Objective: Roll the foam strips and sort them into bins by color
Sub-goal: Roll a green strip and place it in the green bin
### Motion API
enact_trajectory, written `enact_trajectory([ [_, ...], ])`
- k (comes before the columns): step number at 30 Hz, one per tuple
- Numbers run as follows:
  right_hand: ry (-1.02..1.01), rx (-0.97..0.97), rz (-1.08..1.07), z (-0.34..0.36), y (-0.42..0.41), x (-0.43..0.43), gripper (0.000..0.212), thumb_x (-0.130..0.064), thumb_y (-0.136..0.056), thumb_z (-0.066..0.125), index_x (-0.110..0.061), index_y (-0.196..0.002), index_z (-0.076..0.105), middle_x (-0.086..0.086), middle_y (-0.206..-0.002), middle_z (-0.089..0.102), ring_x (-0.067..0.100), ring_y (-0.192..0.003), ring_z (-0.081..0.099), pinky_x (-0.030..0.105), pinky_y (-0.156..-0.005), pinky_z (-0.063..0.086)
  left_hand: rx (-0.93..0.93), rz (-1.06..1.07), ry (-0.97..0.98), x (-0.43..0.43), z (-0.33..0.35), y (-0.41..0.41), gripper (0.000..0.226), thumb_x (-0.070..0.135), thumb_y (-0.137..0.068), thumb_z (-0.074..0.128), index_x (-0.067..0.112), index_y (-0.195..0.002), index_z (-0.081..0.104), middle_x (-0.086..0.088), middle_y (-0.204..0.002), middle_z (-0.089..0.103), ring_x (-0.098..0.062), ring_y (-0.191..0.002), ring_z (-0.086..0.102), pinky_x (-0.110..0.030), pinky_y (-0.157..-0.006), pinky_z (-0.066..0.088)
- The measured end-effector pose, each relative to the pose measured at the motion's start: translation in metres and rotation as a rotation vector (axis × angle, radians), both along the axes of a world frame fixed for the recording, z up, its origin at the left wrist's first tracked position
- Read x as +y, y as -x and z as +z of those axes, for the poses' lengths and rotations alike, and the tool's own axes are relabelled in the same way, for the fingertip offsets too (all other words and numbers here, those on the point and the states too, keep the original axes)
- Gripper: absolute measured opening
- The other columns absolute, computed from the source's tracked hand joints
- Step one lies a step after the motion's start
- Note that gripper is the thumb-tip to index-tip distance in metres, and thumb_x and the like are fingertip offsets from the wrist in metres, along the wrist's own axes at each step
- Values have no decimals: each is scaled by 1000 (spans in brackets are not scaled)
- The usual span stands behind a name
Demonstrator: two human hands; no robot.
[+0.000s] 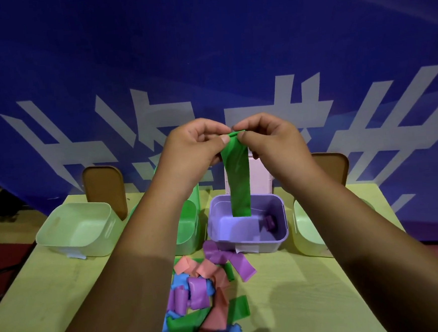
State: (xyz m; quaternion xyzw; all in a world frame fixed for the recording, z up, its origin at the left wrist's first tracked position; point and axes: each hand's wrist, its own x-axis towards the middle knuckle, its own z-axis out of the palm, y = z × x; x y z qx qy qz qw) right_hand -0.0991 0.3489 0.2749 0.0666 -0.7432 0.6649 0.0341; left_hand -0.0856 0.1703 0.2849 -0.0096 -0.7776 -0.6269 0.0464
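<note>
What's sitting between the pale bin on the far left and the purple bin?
A green bin sits there, partly hidden behind the left forearm; the head view shows it.

Only bare parts of the person are shown: the left hand (195,146) and the right hand (270,138), each joined to a forearm. The left forearm (145,237) and the right forearm (348,221) are seen uncovered from the wrists to the lower edge of the view, widening toward the camera. The fingers are short and thick, with rounded knuckles. A short-trimmed thumbnail (225,138) is shown on the left thumb. The near halves of both forearms are cast in shadow; wrists and hands are lit.
</note>
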Motion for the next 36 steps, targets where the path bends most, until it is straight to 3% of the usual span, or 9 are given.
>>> enact_trajectory([
  [6, 1, 44, 2, -3, 1, 4, 7, -18, -100, 73, -14, -104, 77, -9, -83, 74, -4, -71, 64, 16, -66, 50, -10, 8, -5, 3, 2, 0, 17, 4, -99, 74, 20, -104, 80, -13, -97, 81, -35, -98, 80, -57, -95, 64],
  [13, 6, 71, 4, -2, 3, 6, 11, -10, -99, 73, -16, -108, 76, -7, -90, 76, -4, -78, 69, 12, -69, 52, -18, 3, -19, 2, 2, 1, 19, 5, -98, 76, 21, -108, 79, -9, -98, 82, -29, -98, 81, -56, -96, 64],
  [23, -124, 140, 30, 1, 4, 5, 17, -14, -102, 69, -29, -108, 77, -11, -99, 79, 4, -96, 74, 24, -88, 60, -18, 28, -31, 0, 4, 1, 20, 3, -93, 81, 21, -101, 80, -5, -91, 82, -25, -94, 82, -50, -95, 65],
  [26, -139, 164, 51, 4, 2, 3, 22, -11, -103, 68, -31, -106, 77, -14, -100, 78, 0, -96, 72, 18, -87, 58, -12, 24, -36, -2, 5, 0, 21, 2, -92, 81, 20, -102, 79, -4, -91, 83, -24, -94, 82, -48, -95, 66],
  [36, -105, 195, 51, 3, -1, -3, 28, -10, -101, 71, -38, -102, 75, -14, -99, 78, 4, -99, 73, 21, -88, 60, 27, 53, -78, -4, 3, -5, 15, 7, -94, 82, 19, -102, 79, -7, -89, 80, -29, -95, 81, -52, -94, 66],
])
